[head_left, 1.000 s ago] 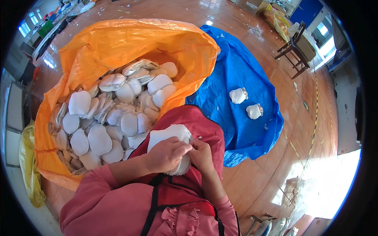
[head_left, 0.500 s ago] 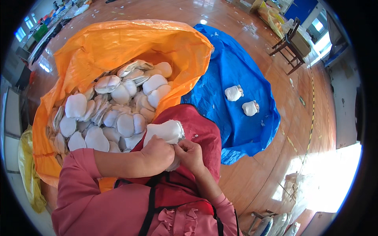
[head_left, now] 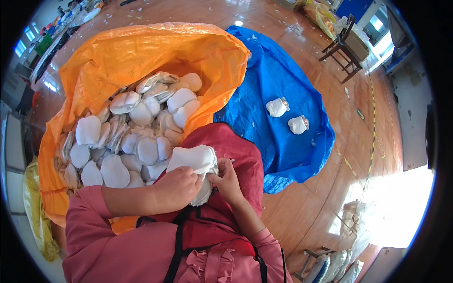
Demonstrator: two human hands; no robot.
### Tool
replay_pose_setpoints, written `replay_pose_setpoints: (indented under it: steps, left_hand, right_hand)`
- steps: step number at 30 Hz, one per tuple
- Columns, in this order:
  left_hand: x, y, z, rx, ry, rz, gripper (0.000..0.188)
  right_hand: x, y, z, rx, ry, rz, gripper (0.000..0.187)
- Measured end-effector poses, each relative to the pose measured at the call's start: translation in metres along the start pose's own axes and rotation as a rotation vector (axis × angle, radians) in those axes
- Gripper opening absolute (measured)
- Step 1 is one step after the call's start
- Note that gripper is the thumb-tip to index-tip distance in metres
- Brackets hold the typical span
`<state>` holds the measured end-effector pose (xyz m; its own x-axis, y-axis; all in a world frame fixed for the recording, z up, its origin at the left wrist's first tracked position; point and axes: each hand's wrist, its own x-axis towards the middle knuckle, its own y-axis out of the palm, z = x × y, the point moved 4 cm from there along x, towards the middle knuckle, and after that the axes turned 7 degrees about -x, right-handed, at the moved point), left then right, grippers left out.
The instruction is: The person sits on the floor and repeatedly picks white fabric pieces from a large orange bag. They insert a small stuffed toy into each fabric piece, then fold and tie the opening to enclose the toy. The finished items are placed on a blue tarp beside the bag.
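Over my lap, a white padded fabric piece [head_left: 194, 158] with a ragged, fuzzy right edge is in both hands. My left hand [head_left: 178, 187] is closed on its lower left side. Fingers and thumb of my right hand [head_left: 225, 181] pinch its edge on the right. A pale part of it hangs below, between the hands. To the left, a large orange woven sack [head_left: 141, 47] gapes with many flat, rounded white pieces [head_left: 115, 170] inside. On a blue sheet or sack [head_left: 288, 155] to the right lie two bunched white pieces [head_left: 277, 107].
A dark red apron [head_left: 240, 160] covers my lap. A wooden chair [head_left: 343, 49] stands at the far right. A yellow bag [head_left: 37, 212] lies by the left wall. Stuffed white bags [head_left: 332, 266] rest at the lower right. White scraps dot the tiled floor [head_left: 306, 226].
My left hand has shifted slightly left and down along the white piece, away from my right hand. More of the piece's lower part shows between them.
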<state>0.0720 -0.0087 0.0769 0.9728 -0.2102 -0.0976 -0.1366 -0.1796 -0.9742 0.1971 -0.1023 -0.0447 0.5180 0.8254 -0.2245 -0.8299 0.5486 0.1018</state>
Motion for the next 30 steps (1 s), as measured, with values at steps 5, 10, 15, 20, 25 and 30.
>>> replay_pose_setpoints:
  steps: [5, 10, 15, 20, 25, 30]
  left_hand:
    - [-0.007, -0.022, 0.006, 0.152, -0.270, -0.037, 0.058]
    - [-0.006, -0.014, 0.023, -0.007, -0.458, 0.078, 0.065]
    - [-0.004, -0.012, 0.037, -0.061, -0.212, -0.239, 0.069]
    - [0.004, -0.001, 0.050, -0.272, -0.134, -0.302, 0.079]
    - [0.012, 0.001, 0.055, -0.421, -0.233, -0.239, 0.082]
    - [0.006, 0.018, 0.060, -0.442, -0.253, -0.279, 0.074]
  right_hand:
    - [-0.015, 0.012, 0.020, 0.149, -0.089, -0.037, 0.031]
    - [-0.011, 0.019, 0.015, 0.076, -0.308, -0.079, 0.032]
    - [-0.012, 0.013, 0.010, 0.009, -0.275, -0.054, 0.031]
    - [-0.015, 0.007, 0.012, -0.022, -0.292, -0.001, 0.029]
    - [-0.015, 0.005, 0.010, 0.087, -0.293, -0.004, 0.028]
    - [-0.017, 0.002, 0.003, 0.124, -0.193, 0.022, 0.028]
